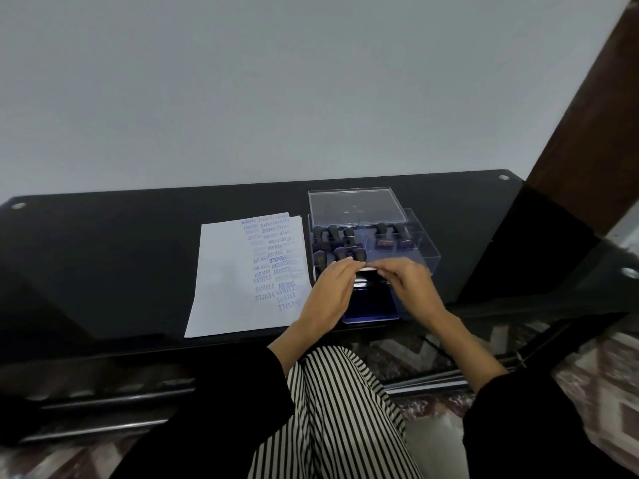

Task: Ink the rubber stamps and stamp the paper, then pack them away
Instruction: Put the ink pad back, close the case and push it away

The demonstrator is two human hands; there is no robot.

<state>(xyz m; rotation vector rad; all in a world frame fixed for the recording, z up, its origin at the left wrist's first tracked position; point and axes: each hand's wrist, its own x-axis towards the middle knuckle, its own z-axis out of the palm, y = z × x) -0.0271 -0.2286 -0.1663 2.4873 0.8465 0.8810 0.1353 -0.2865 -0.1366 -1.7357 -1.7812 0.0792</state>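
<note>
Two hands, as I watch remotely: my left hand [332, 288] and right hand [408, 285] each pinch the raised lid [366, 275] of the blue ink pad [371, 307]. Stamps [349, 236] stand in the clear box [425, 250] just behind; the stamped paper [238, 281] lies left.

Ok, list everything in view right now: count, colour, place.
table: one, black glass, across the middle
paper: two overlapped sheets, white with blue prints, left of the box
box: one, clear, right of the paper
lid: one, clear, at the box's far side
stamps: eight seen, dark, upright in the box
ink pad: one, blue, in front of the box
piece: one, black with white top edge, between the hands; kind unclear
wall: one, grey, behind the table
post: one, brown, far right
left hand: one, at the piece's left end, grip hidden
right hand: one, pinches the piece's right end
</note>
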